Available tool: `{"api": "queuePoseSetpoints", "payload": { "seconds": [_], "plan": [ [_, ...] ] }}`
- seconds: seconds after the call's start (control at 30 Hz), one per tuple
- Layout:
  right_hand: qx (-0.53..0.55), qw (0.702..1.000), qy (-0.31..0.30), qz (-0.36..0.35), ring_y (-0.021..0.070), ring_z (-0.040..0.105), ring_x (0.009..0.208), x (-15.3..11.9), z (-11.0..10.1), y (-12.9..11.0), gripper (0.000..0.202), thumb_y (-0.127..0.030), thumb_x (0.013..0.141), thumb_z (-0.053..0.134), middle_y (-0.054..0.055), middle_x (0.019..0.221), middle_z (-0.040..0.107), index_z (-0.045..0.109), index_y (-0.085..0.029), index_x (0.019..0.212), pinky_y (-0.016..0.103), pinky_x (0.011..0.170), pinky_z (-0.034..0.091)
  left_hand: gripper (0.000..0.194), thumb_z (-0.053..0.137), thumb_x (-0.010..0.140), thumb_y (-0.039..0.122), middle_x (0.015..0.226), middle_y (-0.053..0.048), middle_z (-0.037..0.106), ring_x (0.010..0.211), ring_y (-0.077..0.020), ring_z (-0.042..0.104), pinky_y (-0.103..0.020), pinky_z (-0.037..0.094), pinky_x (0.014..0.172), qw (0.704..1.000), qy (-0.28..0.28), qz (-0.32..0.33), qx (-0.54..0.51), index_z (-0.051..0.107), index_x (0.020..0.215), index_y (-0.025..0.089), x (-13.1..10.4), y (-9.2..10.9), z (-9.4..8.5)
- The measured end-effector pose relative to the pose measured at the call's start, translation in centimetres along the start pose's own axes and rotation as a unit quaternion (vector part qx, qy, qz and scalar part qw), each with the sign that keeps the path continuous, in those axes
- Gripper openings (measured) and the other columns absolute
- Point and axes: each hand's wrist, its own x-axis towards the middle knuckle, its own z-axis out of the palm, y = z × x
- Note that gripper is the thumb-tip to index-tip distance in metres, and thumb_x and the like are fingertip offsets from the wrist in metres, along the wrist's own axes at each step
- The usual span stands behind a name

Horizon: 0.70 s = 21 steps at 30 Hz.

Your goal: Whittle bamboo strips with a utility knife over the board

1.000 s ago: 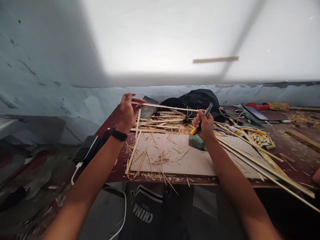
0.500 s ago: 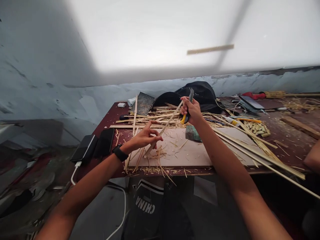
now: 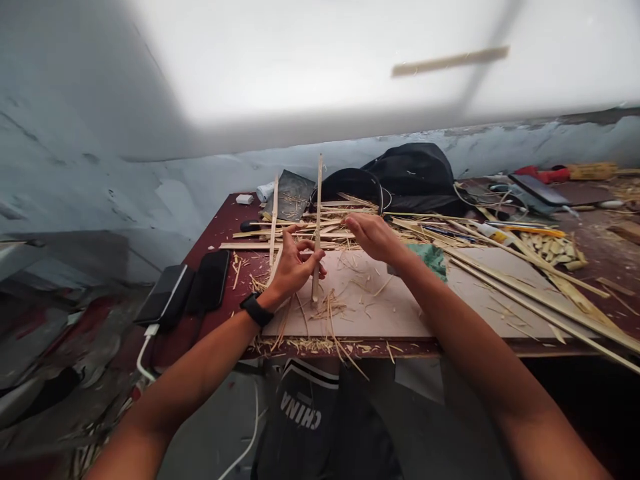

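A patchy blue-grey wall (image 3: 165,180) backs the room, with a white panel (image 3: 325,60) above that bears one wooden slat (image 3: 450,61). Below is a dark red tabletop (image 3: 215,230), littered with shavings; one pale board (image 3: 390,313) lies along its front edge.

The left hand (image 3: 297,267) pinches one upright strip (image 3: 319,207) between thumb and fingers, over the board's left part. Half a second ago that strip slanted between both hands; now the left alone has it. The right hand (image 3: 377,237), which then gripped a cutter, now shows its back with fingers stretched toward the strip, apart from it; whether it holds anything, I cannot tell. One green piece (image 3: 433,259) lies beside the right forearm.

Near the tabletop's left edge sit two black devices (image 3: 210,280), side by side. One small white block (image 3: 244,199) is by the back-left corner, one dark sheet (image 3: 290,193) and one black bag (image 3: 413,170) along the back edge. Loose strips (image 3: 345,230), too many to count, lie before the bag; long strips (image 3: 525,310) at right overhang the front edge.
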Motion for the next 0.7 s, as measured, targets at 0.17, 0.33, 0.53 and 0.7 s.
{"api": "queuePoseSetpoints", "payload": {
  "seconds": [0.17,0.33,0.53,0.7],
  "plan": [
    [-0.164,0.981,-0.103,-0.019,0.0185,0.053,0.074,-0.4,1.3,-2.6,0.056,-0.059,0.115,0.027,0.009,0.098,0.069,0.067,-0.021,0.104,0.036,0.065,0.024,0.069,0.089,0.087,0.034,0.093,0.008,0.066,0.050,-0.0141,0.072,-0.028,0.065,0.047,1.000,-0.002,0.017,-0.002,0.030,0.124,0.030,-0.2,-0.1,0.4],
    [-0.241,0.964,-0.112,-0.031,0.0193,0.056,0.077,-0.6,1.3,-3.9,0.054,-0.056,0.115,0.032,0.012,0.103,0.072,0.070,-0.019,0.105,0.036,0.064,0.021,0.071,0.091,0.086,0.038,0.093,0.009,0.066,0.050,-0.0144,0.072,-0.028,0.065,0.046,1.000,0.003,0.018,-0.006,0.031,0.124,0.032,-0.3,-0.3,0.5],
    [-0.258,0.963,-0.079,-0.005,0.0222,0.060,0.084,-0.5,1.4,-4.3,0.055,-0.059,0.114,0.037,0.014,0.101,0.075,0.072,-0.019,0.101,0.037,0.064,0.021,0.071,0.092,0.085,0.035,0.095,0.009,0.064,0.048,-0.0140,0.072,-0.028,0.063,0.042,1.000,0.022,0.006,-0.012,0.031,0.123,0.032,0.0,-0.3,0.4],
    [-0.259,0.965,-0.038,0.030,0.0249,0.062,0.087,-0.3,1.8,-3.8,0.054,-0.060,0.113,0.039,0.016,0.100,0.076,0.073,-0.019,0.102,0.037,0.065,0.021,0.067,0.089,0.087,0.036,0.095,0.007,0.067,0.048,-0.0167,0.072,-0.028,0.061,0.039,1.000,0.021,0.000,-0.017,0.030,0.118,0.031,0.1,-0.4,0.3]
  ]
}}
